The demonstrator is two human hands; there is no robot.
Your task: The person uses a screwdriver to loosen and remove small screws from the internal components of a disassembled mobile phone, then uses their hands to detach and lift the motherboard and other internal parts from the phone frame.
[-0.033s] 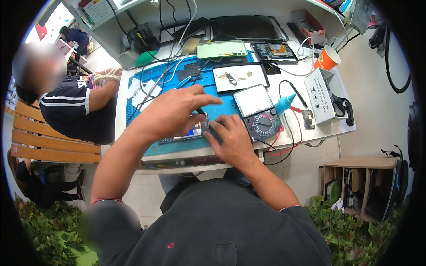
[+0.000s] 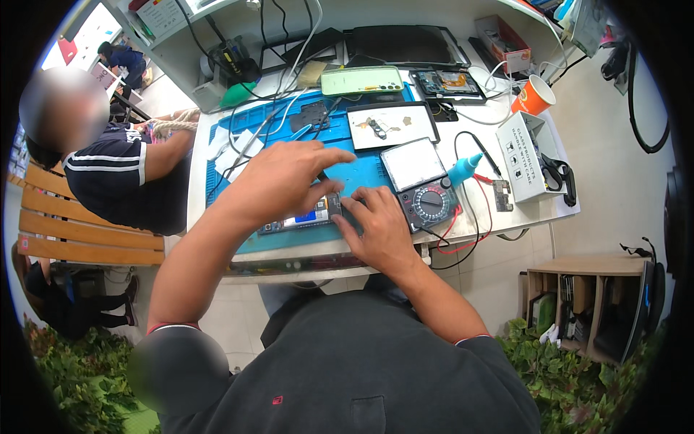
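Forefinger of left hand (image 2: 289,179) stretched out above opened phone (image 2: 316,215), thumb lower, gap between; slim dark piece (image 2: 322,176) there, can't tell from here whether gripped; phone lying on blue mat (image 2: 354,173), inside exposed, between both hands; right hand (image 2: 379,224) loosely spread, thumb and fingertips at phone's right end; looks like fine work inside, next move likely wanting steady bracing; multimeter (image 2: 428,206) farther right
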